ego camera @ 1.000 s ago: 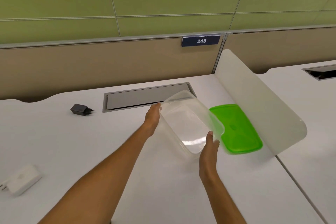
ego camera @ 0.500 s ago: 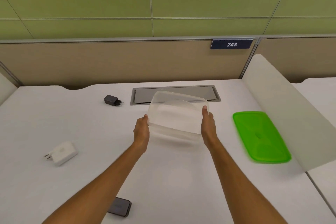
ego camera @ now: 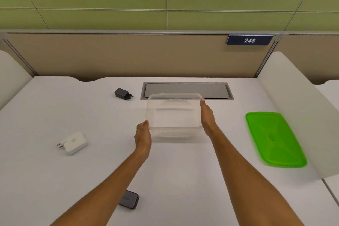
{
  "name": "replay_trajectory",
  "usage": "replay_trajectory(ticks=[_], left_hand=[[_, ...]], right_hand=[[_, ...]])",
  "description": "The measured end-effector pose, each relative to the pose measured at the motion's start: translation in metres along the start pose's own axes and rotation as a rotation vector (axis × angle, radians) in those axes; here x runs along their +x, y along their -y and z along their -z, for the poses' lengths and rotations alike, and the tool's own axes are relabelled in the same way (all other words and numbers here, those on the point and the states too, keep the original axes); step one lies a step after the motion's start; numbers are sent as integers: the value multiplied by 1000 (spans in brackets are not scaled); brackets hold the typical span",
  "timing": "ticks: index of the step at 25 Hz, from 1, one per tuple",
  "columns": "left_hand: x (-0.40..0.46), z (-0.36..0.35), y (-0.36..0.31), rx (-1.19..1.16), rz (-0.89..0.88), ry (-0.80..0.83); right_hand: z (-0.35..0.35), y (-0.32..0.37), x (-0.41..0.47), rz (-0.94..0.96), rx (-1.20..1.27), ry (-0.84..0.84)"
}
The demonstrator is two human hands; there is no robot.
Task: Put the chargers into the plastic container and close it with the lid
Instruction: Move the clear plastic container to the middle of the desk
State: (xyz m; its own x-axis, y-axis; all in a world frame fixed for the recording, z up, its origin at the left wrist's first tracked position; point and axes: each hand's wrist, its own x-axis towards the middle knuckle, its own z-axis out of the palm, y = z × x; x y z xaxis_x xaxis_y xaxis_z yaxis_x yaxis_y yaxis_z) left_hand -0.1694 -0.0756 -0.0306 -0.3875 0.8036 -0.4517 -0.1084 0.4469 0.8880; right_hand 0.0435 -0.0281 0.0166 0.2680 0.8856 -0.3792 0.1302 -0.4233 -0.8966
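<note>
A clear plastic container [ego camera: 174, 115] sits in the middle of the white desk, open side up. My left hand [ego camera: 143, 135] holds its left near corner and my right hand [ego camera: 207, 115] presses flat against its right side. The green lid [ego camera: 275, 139] lies flat to the right, apart from the container. A black charger [ego camera: 123, 93] rests at the back left. A white charger [ego camera: 73, 142] with its plug pointing left lies further left. A dark grey charger [ego camera: 129, 201] peeks out beside my left forearm at the near edge.
A grey cable hatch [ego camera: 187, 90] is set into the desk just behind the container. A white curved divider [ego camera: 297, 104] rises on the right behind the lid, another [ego camera: 11, 79] on the left. A beige partition with sign 248 [ego camera: 249, 40] closes the back.
Both hands carried the container left from beside the lid to the desk's middle and turned it level. The view swung left, bringing the white and dark grey chargers into sight.
</note>
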Motion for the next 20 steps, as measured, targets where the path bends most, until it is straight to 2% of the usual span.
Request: replay_trajectory(ticks=[9, 14, 18, 20], left_hand=[[3, 5, 2, 16, -50, -12], [3, 16, 4, 125, -182, 25], [14, 52, 15, 403, -374, 69], [22, 75, 26, 548, -435, 88]], right_hand=[[-7, -10, 13, -9, -25, 29], [-5, -15, 13, 35, -103, 6], [-12, -7, -1, 296, -289, -173], [-21, 0, -14, 469, -388, -184]])
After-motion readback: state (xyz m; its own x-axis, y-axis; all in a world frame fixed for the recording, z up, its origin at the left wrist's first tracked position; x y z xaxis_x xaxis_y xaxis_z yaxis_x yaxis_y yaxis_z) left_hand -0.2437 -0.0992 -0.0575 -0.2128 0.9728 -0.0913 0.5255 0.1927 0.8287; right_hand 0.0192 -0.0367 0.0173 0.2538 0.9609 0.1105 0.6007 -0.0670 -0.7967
